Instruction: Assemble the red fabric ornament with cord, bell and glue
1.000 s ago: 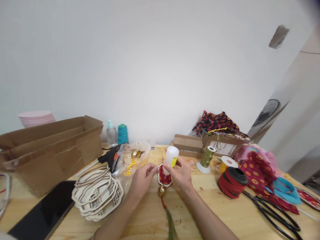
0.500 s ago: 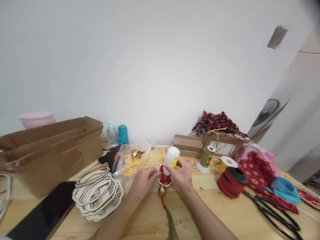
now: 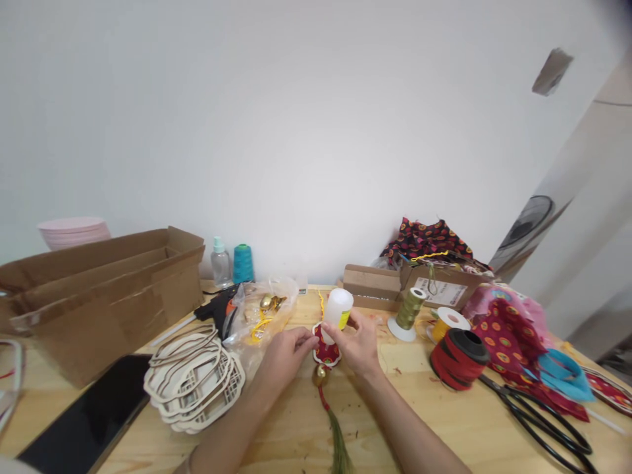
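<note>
My right hand (image 3: 356, 343) is closed round a white bottle (image 3: 338, 308) with a yellow label, tipped bottom up over a red patterned ornament (image 3: 326, 355). The ornament lies on the wooden table and has a pale scalloped rim. Its left edge is at the fingertips of my left hand (image 3: 291, 350), whose thumb and fingers are pinched together there. Below the ornament sit a gold bell (image 3: 320, 375) and a green tassel (image 3: 338, 441) on a red cord. A yellow cord (image 3: 321, 303) runs up from its top. The bottle's tip is hidden.
At left are a cardboard box (image 3: 113, 309), a black phone (image 3: 86, 415), stacked wooden frames (image 3: 195, 382), a glue gun (image 3: 217, 308) and a plastic bag (image 3: 284, 299). Thread spools (image 3: 459, 359), scissors (image 3: 538, 421) and red fabric (image 3: 508, 339) lie at right.
The view has shifted very slightly. Both hands, the bottle and the ornament hold nearly the same positions.
</note>
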The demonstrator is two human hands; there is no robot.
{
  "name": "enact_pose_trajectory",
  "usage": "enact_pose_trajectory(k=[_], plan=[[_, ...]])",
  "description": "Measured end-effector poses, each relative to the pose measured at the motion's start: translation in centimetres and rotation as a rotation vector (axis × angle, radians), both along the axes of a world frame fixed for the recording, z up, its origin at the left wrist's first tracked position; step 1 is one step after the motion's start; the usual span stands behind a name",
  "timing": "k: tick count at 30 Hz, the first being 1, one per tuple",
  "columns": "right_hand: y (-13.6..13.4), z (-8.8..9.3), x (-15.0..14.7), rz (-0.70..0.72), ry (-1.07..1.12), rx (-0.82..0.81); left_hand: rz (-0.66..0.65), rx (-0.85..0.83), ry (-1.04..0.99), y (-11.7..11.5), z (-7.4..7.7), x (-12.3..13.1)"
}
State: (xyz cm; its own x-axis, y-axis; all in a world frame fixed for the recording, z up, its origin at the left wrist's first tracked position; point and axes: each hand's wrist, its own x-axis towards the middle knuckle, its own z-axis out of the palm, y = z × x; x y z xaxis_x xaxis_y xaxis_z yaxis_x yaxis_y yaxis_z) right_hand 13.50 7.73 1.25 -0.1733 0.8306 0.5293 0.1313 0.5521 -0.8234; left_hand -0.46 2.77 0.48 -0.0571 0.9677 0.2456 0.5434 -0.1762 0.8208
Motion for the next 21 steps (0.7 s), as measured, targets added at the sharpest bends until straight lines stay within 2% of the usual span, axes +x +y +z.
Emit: enact_pose_trajectory(k=[6, 21], plan=[[-0.03, 0.07, 0.11, -0.042, 0.006, 0.023, -0.003, -0.007, 0.019, -0.03, -0.08, -0.04], [-0.01, -0.02, 0.08, -0.027, -0.010, 0.024, -0.017, -0.020, 0.052, -0.11, 0.00, 0.04]])
